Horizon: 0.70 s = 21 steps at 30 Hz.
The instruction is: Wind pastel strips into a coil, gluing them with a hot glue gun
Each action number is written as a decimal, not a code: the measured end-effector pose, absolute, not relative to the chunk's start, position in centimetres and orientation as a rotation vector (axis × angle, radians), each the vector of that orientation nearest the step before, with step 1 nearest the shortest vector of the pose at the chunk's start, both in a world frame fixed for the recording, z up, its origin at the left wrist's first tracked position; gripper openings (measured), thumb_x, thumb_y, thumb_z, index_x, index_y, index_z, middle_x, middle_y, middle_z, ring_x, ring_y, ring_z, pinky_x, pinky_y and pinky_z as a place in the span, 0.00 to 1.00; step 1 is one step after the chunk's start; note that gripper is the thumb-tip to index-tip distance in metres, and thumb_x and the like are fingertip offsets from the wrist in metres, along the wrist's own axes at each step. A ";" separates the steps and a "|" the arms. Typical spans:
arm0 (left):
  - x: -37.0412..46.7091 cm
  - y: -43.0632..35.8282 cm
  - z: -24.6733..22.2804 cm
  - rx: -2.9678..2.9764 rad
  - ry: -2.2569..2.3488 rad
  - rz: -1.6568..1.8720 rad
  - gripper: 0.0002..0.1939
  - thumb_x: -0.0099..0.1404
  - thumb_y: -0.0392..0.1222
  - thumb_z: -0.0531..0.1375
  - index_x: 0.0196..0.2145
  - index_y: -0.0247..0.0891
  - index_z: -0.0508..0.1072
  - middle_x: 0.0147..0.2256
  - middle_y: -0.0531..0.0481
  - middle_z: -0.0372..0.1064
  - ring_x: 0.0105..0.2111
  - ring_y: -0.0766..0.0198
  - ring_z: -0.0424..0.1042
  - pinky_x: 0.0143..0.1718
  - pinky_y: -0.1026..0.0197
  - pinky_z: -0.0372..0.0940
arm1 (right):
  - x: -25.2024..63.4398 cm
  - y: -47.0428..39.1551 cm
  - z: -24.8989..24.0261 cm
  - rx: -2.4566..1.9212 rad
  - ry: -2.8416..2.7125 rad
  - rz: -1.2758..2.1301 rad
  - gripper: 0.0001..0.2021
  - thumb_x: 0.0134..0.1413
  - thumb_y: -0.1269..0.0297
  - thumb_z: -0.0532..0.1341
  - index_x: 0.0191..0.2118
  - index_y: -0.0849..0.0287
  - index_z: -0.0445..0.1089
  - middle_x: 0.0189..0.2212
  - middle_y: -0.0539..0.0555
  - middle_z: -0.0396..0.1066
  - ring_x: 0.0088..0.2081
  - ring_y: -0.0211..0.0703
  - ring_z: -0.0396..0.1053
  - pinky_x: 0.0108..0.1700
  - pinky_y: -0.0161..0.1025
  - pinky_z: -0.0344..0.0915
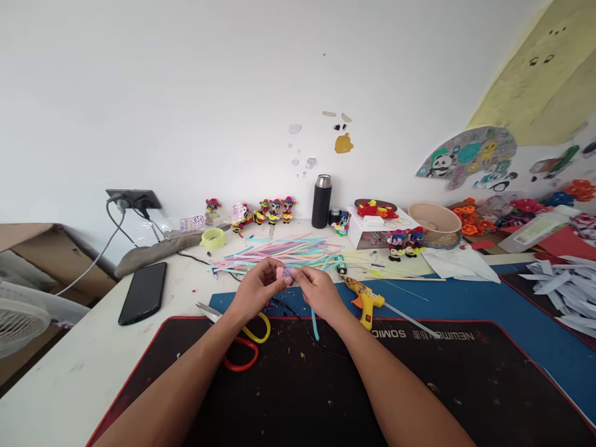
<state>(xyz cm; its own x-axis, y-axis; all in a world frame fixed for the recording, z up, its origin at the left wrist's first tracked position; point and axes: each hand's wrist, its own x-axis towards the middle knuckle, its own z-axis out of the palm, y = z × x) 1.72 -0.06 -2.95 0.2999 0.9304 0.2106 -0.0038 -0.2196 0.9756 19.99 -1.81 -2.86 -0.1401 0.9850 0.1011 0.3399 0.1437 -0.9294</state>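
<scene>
Between my two hands is a small pink-and-purple fuzzy pipe cleaner piece, which looks like a tight coil. My left hand pinches its left end, and my right hand pinches its right end. A light blue pipe cleaner hangs below my right hand; whether it joins the coil is hidden by the fingers. Behind the hands lies a loose heap of pastel pipe cleaners. Scissors with one red and one yellow handle lie partly under my left forearm.
A yellow glue gun with its glue stick lies right of my right hand on the mat. A phone, yellow-green tape roll, black flask and several small figures stand around. Paper strips lie far right.
</scene>
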 end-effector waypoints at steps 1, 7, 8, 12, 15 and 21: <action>1.7 -0.1 -3.0 1.523 0.890 1.121 0.20 0.60 0.54 0.71 0.38 0.38 0.70 0.30 0.55 0.68 0.29 0.66 0.70 0.34 0.62 0.67 | 20.0 -1.8 -2.9 -1.305 -1.617 1.012 0.24 0.66 0.41 0.55 0.30 0.55 0.69 0.15 0.45 0.57 0.21 0.41 0.59 0.26 0.36 0.53; 1.6 -0.1 -3.5 1.567 0.911 1.130 0.18 0.60 0.49 0.72 0.38 0.39 0.69 0.30 0.56 0.65 0.30 0.67 0.67 0.34 0.64 0.65 | 20.0 -1.6 -3.0 -1.296 -1.612 1.017 0.23 0.66 0.42 0.56 0.31 0.57 0.71 0.15 0.45 0.58 0.22 0.42 0.60 0.27 0.37 0.55; 1.6 -0.1 -3.5 1.578 0.916 1.130 0.18 0.60 0.49 0.71 0.38 0.39 0.69 0.30 0.56 0.65 0.30 0.67 0.66 0.33 0.64 0.64 | 20.0 -1.6 -3.1 -1.297 -1.613 1.016 0.23 0.66 0.42 0.56 0.32 0.57 0.72 0.15 0.45 0.58 0.23 0.42 0.61 0.27 0.37 0.55; 1.4 -0.1 -3.5 1.608 0.942 1.128 0.18 0.60 0.50 0.71 0.37 0.39 0.69 0.29 0.56 0.64 0.29 0.67 0.65 0.31 0.65 0.62 | 20.0 -1.6 -3.1 -1.290 -1.614 1.026 0.23 0.66 0.43 0.56 0.35 0.57 0.75 0.16 0.46 0.61 0.24 0.44 0.63 0.28 0.37 0.57; 1.4 -0.1 -3.4 1.616 0.945 1.129 0.18 0.60 0.51 0.71 0.37 0.39 0.70 0.28 0.56 0.65 0.28 0.67 0.65 0.31 0.65 0.62 | 20.0 -1.6 -3.1 -1.294 -1.619 1.027 0.23 0.67 0.43 0.56 0.35 0.57 0.75 0.16 0.46 0.61 0.24 0.43 0.63 0.28 0.37 0.56; 1.5 -0.1 -3.6 1.632 0.971 1.135 0.19 0.60 0.54 0.71 0.37 0.39 0.70 0.28 0.56 0.66 0.28 0.66 0.67 0.32 0.64 0.64 | 20.0 -1.6 -3.2 -1.307 -1.627 1.014 0.23 0.66 0.42 0.56 0.33 0.57 0.74 0.16 0.46 0.60 0.24 0.44 0.63 0.28 0.37 0.57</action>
